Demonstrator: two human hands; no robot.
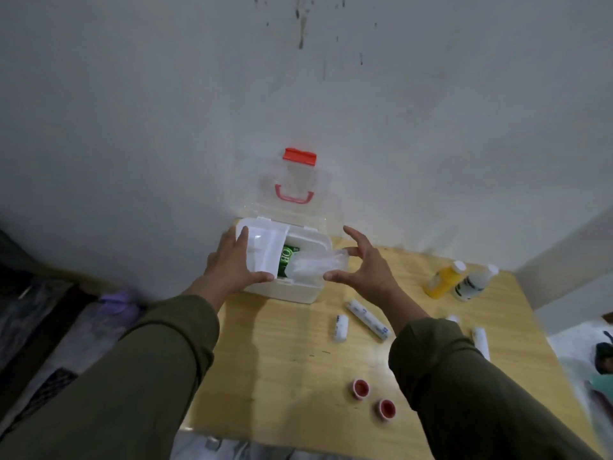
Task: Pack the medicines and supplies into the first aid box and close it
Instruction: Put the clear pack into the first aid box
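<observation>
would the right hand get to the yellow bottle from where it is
Likely yes: the yellow bottle lies on the table right of the right hand, only bare wood between. It first has to leave the clear tray.

Translucent plastic box (282,292), matt wood-grain table (292,346)

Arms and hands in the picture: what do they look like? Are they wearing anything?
Both arms wear long, loose, dark olive-green sleeves. The left sleeve and the right sleeve are plain with soft folds and end at the wrists. The left hand and right hand are bare: no gloves, and no ring or watch shows.
</observation>
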